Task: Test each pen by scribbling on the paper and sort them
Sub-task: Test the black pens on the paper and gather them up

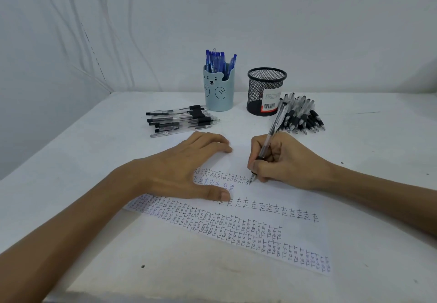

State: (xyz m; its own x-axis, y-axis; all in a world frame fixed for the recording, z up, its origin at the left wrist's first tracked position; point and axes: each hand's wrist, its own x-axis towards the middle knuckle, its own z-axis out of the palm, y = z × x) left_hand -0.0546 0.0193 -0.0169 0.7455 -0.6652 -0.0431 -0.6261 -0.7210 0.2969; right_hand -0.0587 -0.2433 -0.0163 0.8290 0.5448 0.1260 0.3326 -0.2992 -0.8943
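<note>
Two hands on a white table before a pale wall: left hand flat, fingers straight, pressing the paper; right hand gripping a pen, tip on the paper. Behind: bear cup, mesh cup, two pen piles.

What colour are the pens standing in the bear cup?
Blue pens, in the pale blue-green bear cup; head view.

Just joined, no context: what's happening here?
A person is testing pens. The right hand grips a black pen, tip on the paper at the end of a row of "TEST" words; the left hand lies flat on it. Blue pens stand in the bear cup, none show above the mesh cup, and black pens lie in a left pile and a right pile.
</note>
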